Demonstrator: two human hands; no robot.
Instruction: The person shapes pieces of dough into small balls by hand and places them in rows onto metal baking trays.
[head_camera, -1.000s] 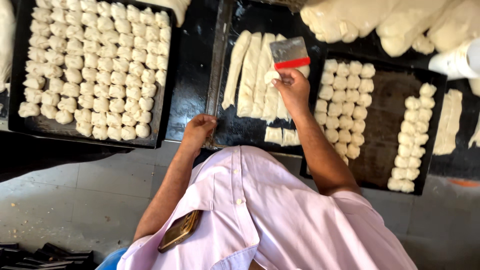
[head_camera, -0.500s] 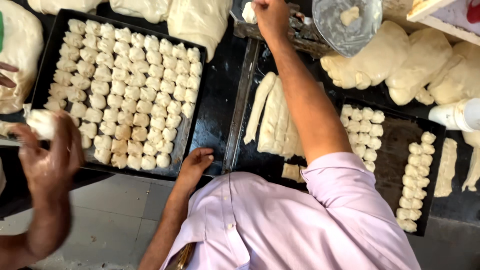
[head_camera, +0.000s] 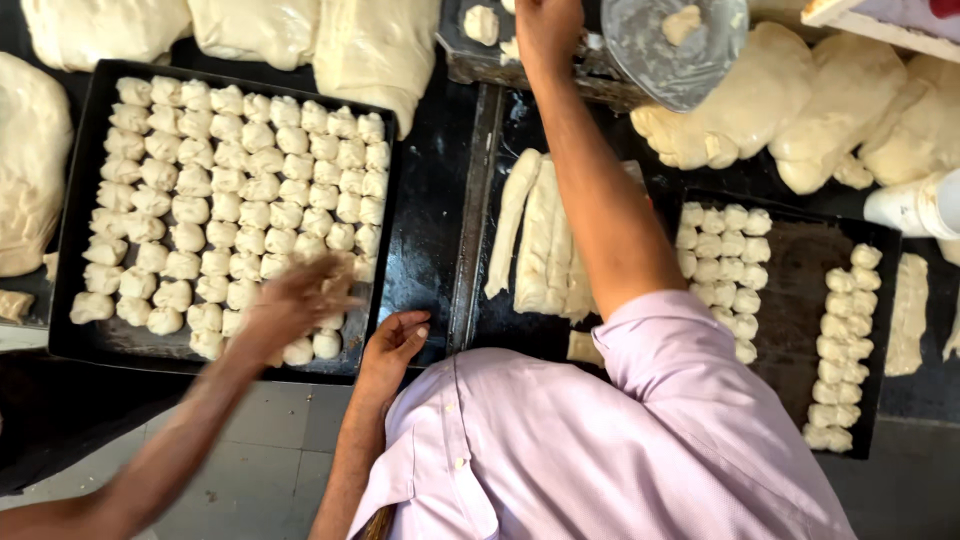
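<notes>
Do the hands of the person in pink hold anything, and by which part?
The left hand holds nothing; it rests open on the dark table. The right hand reaches beside the metal bowl; any hold there cannot be told.

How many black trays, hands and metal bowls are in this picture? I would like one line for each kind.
black trays: 2
own hands, left hand and right hand: 2
co-worker's hand: 1
metal bowl: 1
Total: 6

The dough pieces (head_camera: 230, 190) are small, pale, knobbly lumps. They lie in close rows, touching one another, and nearly fill the black tray (head_camera: 62, 345). Those at its near right corner sit under my blurred left hand (head_camera: 292, 300).
</notes>
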